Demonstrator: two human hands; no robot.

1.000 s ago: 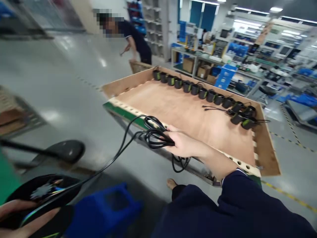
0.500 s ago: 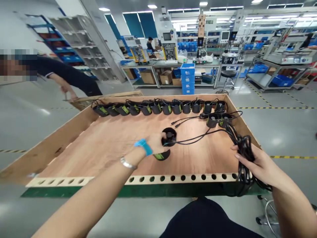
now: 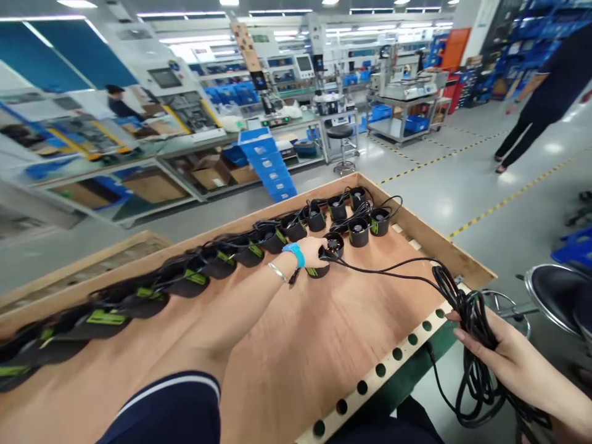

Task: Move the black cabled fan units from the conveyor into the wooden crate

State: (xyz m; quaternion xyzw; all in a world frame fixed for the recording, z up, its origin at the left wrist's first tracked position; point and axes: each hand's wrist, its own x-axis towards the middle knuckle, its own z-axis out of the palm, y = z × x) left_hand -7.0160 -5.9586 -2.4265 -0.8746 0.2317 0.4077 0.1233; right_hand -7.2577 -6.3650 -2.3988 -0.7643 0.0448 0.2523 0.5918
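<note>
My left hand (image 3: 313,250) grips a black cylindrical fan (image 3: 335,245) with a green-marked label, just in front of the short second row of fans. Its body is partly covered by my fingers. Two black leads run from it rightward to a looped cable bundle (image 3: 475,330). My right hand (image 3: 504,348) is closed around that bundle at the tray's near right corner, and loops hang below the fingers. Nearest to the held fan stands another upright black fan (image 3: 358,233), with one more fan (image 3: 380,222) beside it.
A shallow wooden tray (image 3: 277,345) has raised walls and a near strip (image 3: 380,370) with round holes. Several fans with coiled cables line its far wall. Blue crates (image 3: 268,163) stand beyond, a stool (image 3: 552,296) at right. A person (image 3: 550,86) is at far right.
The view has turned right. My left hand has carried the fan toward the second-row fans at the tray's right end. My right hand still holds the cable bundle, now hanging outside the near edge.
</note>
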